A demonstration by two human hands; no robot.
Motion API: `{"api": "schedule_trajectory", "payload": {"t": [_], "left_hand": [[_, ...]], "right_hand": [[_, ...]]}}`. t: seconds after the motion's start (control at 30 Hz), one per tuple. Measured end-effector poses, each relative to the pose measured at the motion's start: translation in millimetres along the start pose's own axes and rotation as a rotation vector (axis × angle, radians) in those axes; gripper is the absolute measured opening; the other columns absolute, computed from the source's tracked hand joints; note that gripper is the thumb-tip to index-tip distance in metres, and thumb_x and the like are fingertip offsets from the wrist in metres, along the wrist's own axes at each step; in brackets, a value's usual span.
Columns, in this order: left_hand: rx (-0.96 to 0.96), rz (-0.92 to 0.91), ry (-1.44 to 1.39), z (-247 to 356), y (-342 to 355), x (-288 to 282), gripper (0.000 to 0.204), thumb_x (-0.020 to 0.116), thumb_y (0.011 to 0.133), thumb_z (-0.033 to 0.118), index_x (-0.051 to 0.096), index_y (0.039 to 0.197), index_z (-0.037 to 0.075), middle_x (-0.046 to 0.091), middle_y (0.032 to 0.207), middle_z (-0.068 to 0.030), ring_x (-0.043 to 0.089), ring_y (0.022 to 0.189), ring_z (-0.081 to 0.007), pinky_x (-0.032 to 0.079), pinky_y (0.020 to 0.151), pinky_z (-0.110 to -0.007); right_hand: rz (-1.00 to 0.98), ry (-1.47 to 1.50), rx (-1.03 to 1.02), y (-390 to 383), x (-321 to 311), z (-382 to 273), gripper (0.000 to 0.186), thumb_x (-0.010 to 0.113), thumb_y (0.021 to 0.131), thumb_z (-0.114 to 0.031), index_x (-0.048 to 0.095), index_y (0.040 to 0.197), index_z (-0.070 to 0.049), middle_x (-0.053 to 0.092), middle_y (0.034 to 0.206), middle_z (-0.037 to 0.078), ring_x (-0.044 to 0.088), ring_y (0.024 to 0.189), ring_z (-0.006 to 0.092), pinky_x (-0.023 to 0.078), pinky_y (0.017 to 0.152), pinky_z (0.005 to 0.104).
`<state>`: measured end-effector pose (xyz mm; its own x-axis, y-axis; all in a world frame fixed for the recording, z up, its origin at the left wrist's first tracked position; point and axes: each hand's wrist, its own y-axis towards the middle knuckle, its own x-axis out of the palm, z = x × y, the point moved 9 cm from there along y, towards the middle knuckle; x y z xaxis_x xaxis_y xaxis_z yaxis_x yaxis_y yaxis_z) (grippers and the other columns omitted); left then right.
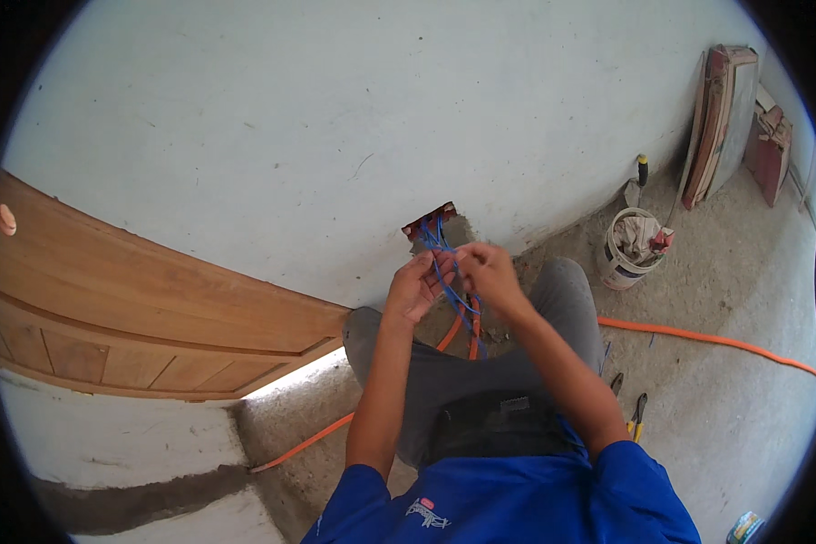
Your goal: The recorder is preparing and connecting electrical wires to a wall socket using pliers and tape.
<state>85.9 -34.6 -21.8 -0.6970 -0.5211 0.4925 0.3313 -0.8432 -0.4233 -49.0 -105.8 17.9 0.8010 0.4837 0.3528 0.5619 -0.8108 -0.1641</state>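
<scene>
A recessed box point(412, 227) sits in a cement-patched hole low in the white wall, with several blue wires point(435, 231) coming out of it and dangling down. My left hand point(417, 288) holds the wires just below the box, palm turned up and fingers curled. My right hand point(485, 272) pinches the same wires beside it, slightly higher. Below my hands, orange corrugated conduits point(474, 337) run between my bent knees; where they meet the wall is partly hidden.
A wooden door point(154, 317) is at left. Orange conduit point(698, 334) crosses the concrete floor point(671, 390). At right are a bucket point(624, 267) holding sacking, a trowel point(637, 186) behind it, and leaning boards point(716, 127). Yellow-handled pliers point(636, 424) lie by my right arm.
</scene>
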Motion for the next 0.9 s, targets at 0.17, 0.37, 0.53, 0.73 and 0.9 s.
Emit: {"api": "schedule_trajectory", "payload": {"t": [0.17,0.37,0.53,0.73,0.9], "left_hand": [[0.024,-0.026,-0.023,-5.0,2.5,-0.7,0.024,0.052,0.100,0.018,0.060,0.118,0.005,0.067,0.110,-0.0070,0.065,0.092,-0.0164,0.056,0.077,-0.033],[0.095,-0.147,-0.060,-5.9,0.0,8.8,0.023,0.051,0.102,0.020,0.060,0.119,0.007,0.066,0.106,-0.0048,0.063,0.087,-0.0151,0.054,0.077,-0.033],[0.119,-0.198,-0.116,-14.3,6.8,0.2,0.024,0.053,0.102,0.021,0.059,0.120,0.007,0.066,0.114,-0.0074,0.065,0.100,-0.0194,0.054,0.089,-0.037],[0.099,-0.239,-0.247,-15.3,5.0,-0.5,0.027,0.061,0.098,0.025,0.061,0.120,0.010,0.064,0.121,-0.0073,0.062,0.114,-0.0229,0.051,0.100,-0.040],[0.091,-0.202,-0.283,-25.2,11.5,-14.6,0.027,0.063,0.096,0.025,0.061,0.118,0.010,0.064,0.123,-0.0080,0.062,0.114,-0.0242,0.051,0.100,-0.041]], "right_hand": [[0.008,-0.246,-0.198,2.4,19.8,11.2,0.017,0.064,0.090,-0.009,0.069,0.094,0.007,0.065,0.070,0.006,0.056,0.061,0.0078,0.046,0.055,0.0274],[0.055,-0.237,-0.165,4.3,15.5,0.0,0.013,0.063,0.089,-0.007,0.069,0.091,0.005,0.067,0.070,0.011,0.062,0.064,0.0119,0.049,0.061,0.0297],[0.146,-0.350,-0.308,2.8,3.8,-15.5,0.013,0.066,0.087,-0.010,0.069,0.089,0.003,0.068,0.071,0.014,0.065,0.063,0.0165,0.050,0.060,0.0314],[0.286,-0.609,-0.423,-13.9,-27.4,-48.5,0.013,0.069,0.087,-0.011,0.070,0.087,0.002,0.067,0.070,0.012,0.062,0.061,0.0129,0.049,0.059,0.0290],[0.177,-0.558,-0.501,-24.3,-2.8,-34.7,0.012,0.068,0.084,-0.011,0.069,0.085,0.001,0.067,0.077,0.017,0.067,0.069,0.0317,0.051,0.063,0.0372]]}}
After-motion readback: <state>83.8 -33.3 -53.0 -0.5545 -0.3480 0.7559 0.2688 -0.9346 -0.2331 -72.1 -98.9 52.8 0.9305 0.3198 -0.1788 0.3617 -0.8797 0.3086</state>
